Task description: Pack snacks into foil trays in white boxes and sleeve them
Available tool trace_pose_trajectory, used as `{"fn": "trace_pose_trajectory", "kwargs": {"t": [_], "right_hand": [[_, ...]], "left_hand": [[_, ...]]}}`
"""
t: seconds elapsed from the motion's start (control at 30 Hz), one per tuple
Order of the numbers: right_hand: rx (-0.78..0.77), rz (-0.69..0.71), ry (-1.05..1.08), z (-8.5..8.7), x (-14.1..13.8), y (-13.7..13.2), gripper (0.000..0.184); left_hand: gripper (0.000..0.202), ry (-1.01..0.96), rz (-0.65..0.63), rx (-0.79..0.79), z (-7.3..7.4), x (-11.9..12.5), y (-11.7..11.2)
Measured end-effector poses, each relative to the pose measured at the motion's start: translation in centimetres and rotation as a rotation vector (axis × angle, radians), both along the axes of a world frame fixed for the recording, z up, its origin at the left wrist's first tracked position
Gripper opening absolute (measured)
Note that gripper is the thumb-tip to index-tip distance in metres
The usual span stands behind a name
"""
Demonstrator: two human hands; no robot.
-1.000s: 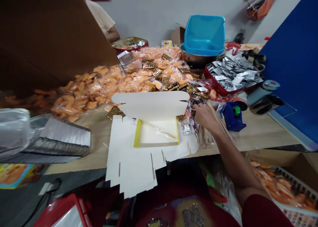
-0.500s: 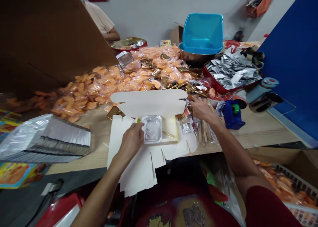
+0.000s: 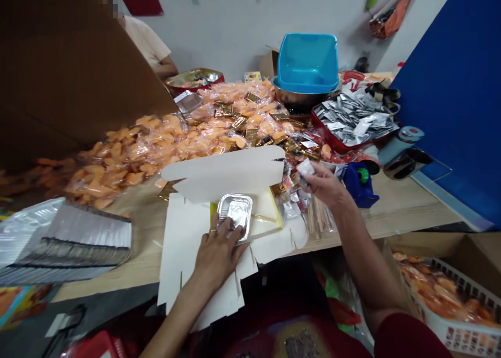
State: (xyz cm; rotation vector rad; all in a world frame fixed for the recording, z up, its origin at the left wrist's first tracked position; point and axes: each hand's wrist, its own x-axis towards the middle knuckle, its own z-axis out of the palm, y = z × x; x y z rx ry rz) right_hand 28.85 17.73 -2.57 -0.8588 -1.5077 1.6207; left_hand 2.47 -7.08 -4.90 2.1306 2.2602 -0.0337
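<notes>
My left hand (image 3: 217, 251) lies with fingers spread on the near rim of a small foil tray (image 3: 235, 215). The tray sits in an open white box (image 3: 270, 212) with a yellow inner edge, its lid (image 3: 225, 171) folded back. A thin wooden stick (image 3: 263, 218) lies inside the box beside the tray. My right hand (image 3: 323, 183) is raised to the right of the box and pinches a small silver sachet (image 3: 305, 167). Below it lie clear packets and a bundle of wooden sticks (image 3: 318, 219). Flat white box blanks (image 3: 183, 264) lie under the box.
A big heap of orange wrapped snacks (image 3: 156, 139) and gold packets covers the table's back. A stack of foil trays (image 3: 84, 238) lies left. A red tray of silver sachets (image 3: 354, 118), a blue tub (image 3: 307, 63) and a blue tape dispenser (image 3: 358, 183) stand right. Another person (image 3: 146, 39) sits far left.
My left hand set the foil tray in the box and slid to its near rim. My right hand lifted from the packet pile with a silver sachet.
</notes>
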Motion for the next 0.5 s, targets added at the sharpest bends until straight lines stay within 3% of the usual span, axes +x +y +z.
{"fn": "trace_pose_trajectory", "kwargs": {"t": [0.03, 0.1, 0.17, 0.3, 0.4, 0.5], "right_hand": [[-0.06, 0.075, 0.039, 0.2, -0.8, -1.7, 0.056], [-0.012, 0.221, -0.065, 0.5, -3.2, -5.4, 0.047], [0.191, 0.388, -0.273, 0.8, -6.0, -9.0, 0.034], [0.65, 0.399, -0.496, 1.8, -9.7, -12.8, 0.052], [0.764, 0.291, -0.666, 3.2, -8.9, -10.3, 0.046], [0.719, -0.032, -1.01, 4.4, -5.8, -3.6, 0.04]], "left_hand": [[0.037, 0.014, 0.012, 0.025, -0.3, 0.8, -0.2], [0.035, 0.041, 0.034, 0.075, -0.8, 2.3, -0.7], [0.034, 0.064, 0.054, 0.114, -1.2, 3.4, -1.1], [0.029, 0.062, 0.062, 0.178, -1.5, 3.3, -1.6], [0.026, 0.045, 0.078, 0.249, -1.8, 1.7, -1.8], [0.018, 0.007, 0.079, 0.323, -2.3, -0.2, -1.9]]}}
